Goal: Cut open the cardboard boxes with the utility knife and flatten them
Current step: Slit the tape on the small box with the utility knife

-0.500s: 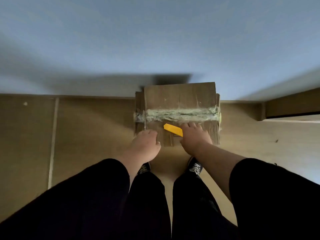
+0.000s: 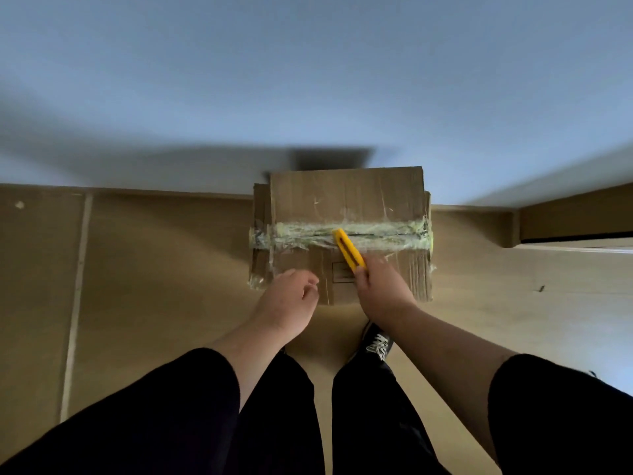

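A brown cardboard box [image 2: 346, 197] stands on the floor against the wall, with a wrinkled strip of clear tape [image 2: 383, 234] running across its top seam. My right hand [image 2: 383, 293] grips the yellow utility knife [image 2: 348, 250], whose tip lies on the tape near the seam's middle. My left hand [image 2: 287, 303] hovers at the box's near left edge with its fingers loosely curled and nothing in them.
Flat cardboard sheets [image 2: 154, 269] cover the floor around the box. A pale wall [image 2: 308, 80] rises behind it. A low wooden ledge [image 2: 575, 217] sits at the right. My black trousers and a shoe [image 2: 376, 344] are just below the box.
My right hand has swung the knife up, so its tip now reaches the tape. My left hand has lifted off the box top and its fingers have curled.
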The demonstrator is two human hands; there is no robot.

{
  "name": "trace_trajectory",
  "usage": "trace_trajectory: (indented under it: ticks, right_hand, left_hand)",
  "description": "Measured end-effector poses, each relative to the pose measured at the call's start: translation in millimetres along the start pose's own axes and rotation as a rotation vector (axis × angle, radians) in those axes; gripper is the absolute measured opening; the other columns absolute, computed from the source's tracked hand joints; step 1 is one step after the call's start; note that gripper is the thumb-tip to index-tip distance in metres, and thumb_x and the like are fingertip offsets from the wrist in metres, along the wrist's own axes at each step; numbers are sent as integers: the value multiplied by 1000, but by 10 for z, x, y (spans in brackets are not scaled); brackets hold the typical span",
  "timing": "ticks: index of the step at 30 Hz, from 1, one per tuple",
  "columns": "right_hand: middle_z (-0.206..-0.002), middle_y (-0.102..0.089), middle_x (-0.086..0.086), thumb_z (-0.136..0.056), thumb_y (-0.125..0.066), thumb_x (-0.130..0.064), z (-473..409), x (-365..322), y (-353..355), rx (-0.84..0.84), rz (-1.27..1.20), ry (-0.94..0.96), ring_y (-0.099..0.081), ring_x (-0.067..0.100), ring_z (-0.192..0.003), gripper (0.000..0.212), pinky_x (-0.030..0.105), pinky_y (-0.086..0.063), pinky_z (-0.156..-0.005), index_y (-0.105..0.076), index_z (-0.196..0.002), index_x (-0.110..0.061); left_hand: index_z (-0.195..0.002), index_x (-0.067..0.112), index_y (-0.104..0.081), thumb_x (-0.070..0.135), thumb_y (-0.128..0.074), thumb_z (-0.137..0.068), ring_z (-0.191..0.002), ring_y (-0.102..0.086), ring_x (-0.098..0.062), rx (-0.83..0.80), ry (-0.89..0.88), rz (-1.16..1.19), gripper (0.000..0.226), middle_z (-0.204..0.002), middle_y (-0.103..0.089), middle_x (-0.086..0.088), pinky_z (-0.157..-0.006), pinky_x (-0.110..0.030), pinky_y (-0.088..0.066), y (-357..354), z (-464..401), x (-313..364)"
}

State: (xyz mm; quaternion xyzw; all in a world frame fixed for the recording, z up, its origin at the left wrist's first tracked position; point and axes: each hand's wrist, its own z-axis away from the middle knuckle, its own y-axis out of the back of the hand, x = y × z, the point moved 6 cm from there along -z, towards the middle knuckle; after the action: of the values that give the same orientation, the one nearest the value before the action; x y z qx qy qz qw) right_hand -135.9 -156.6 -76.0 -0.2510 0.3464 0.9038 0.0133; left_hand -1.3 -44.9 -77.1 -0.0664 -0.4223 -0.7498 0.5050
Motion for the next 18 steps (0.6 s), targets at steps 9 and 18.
trace_trajectory:
  ticks: [9, 18]
  right_hand:
    - [-97, -67, 13, -107, -39, -17, 322, -266, -37, -339, -1202, -153, -61, 18, -75, 31, 31, -46, -55, -67, -120, -19]
    - [-119, -66, 14, -99, -43, 8, 437, -330, -73, -571, -1355, -7, -66, 24, -105, 44, 35, -57, -82, -54, -136, -11]
  left_hand:
    - [-100, 5, -70, 35, -45, -102, -66, -58, -17, -139, 173, 1171, 39, -79, -67, -9, -63, -33, -43, -3, -127, 340]
    - [-111, 9, -68, 24, -50, -101, -81, -68, -19, -93, 276, 1310, 25, -112, -73, -5, -68, -35, -52, 39, -183, 412]
